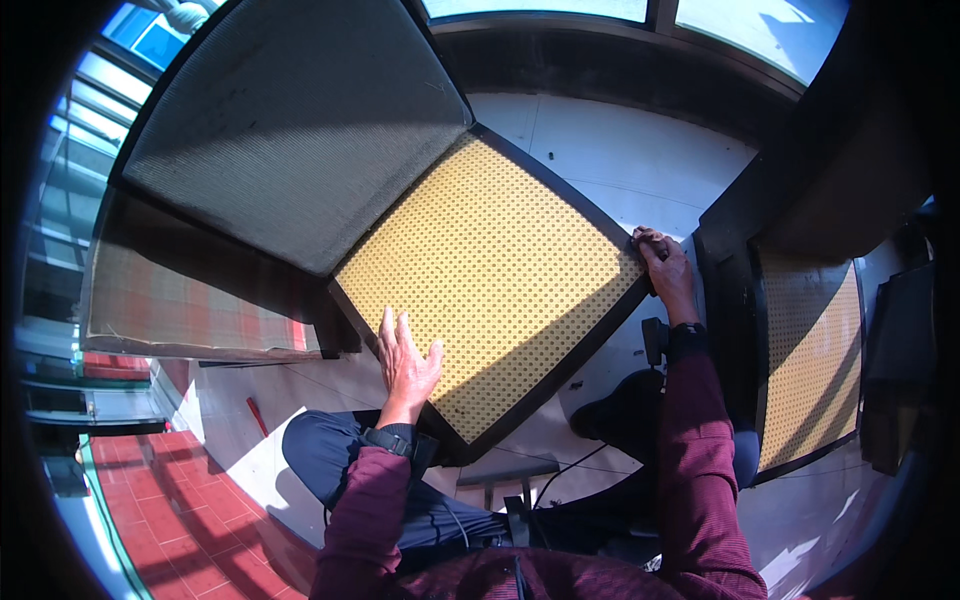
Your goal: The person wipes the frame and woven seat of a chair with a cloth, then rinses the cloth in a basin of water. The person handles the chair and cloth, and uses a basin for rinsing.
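In front of me lies a yellow panel [495, 270] with a dotted, cane-like pattern and a dark frame [566, 375]. It meets a dark grey fabric-covered panel [307, 135] along its upper left side, and the two look like parts of one piece of furniture. My left hand [407, 367] is over the near left edge of the yellow panel, fingers apart and holding nothing. At the right corner of the frame, my right hand [664, 262] is curled around a small dark crumpled thing [649, 240], perhaps a cloth. Shadow crosses the near part of the panel.
A second dark-framed piece with a similar dotted panel [814, 360] stands close on my right. Striped fabric [195, 307] covers the left side. A red stick-like object [257, 417] lies on the pale tile floor [622, 150]. Red tiles [172, 517] are at lower left.
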{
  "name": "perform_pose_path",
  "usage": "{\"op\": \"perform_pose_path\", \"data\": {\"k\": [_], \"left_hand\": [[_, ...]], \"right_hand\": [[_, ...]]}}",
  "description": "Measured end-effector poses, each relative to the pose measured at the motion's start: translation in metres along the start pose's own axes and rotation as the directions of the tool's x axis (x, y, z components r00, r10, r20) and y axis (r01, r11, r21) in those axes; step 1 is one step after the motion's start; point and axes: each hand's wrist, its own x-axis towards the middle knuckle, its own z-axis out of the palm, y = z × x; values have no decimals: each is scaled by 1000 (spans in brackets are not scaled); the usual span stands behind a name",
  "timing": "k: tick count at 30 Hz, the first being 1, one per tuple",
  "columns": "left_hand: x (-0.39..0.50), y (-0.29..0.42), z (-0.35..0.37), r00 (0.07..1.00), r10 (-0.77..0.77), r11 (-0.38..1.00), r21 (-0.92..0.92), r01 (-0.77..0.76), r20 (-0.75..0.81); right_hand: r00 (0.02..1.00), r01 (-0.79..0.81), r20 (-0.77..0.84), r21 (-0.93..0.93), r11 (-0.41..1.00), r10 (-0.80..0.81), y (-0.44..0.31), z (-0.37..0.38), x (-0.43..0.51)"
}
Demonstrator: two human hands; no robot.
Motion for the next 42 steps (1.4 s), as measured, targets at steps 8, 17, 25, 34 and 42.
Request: {"op": "perform_pose_path", "data": {"k": [8, 17, 25, 34, 42], "left_hand": [[-53, -46, -3, 542, -633, 354, -416, 838, 553], [-44, -56, -4, 541, -711, 395, -381, 836, 450], [29, -122, -4, 589, -544, 367, -463, 807, 597], [130, -191, -8, 766, -513, 677, -365, 639, 388], [105, -105, 7, 998, -20, 999, 43, 18, 56]], "right_hand": [[998, -50, 25, -67, 997, 51, 8, 0, -12], [996, 83, 14, 168, 982, -87, 5, -4, -45], [998, -1, -66, -93, 996, -5, -8, 9, -94], [991, -127, -53, -74, 989, 123, -61, 66, -203], [990, -55, 126, -27, 998, 58, -120, 104, -285]]}}
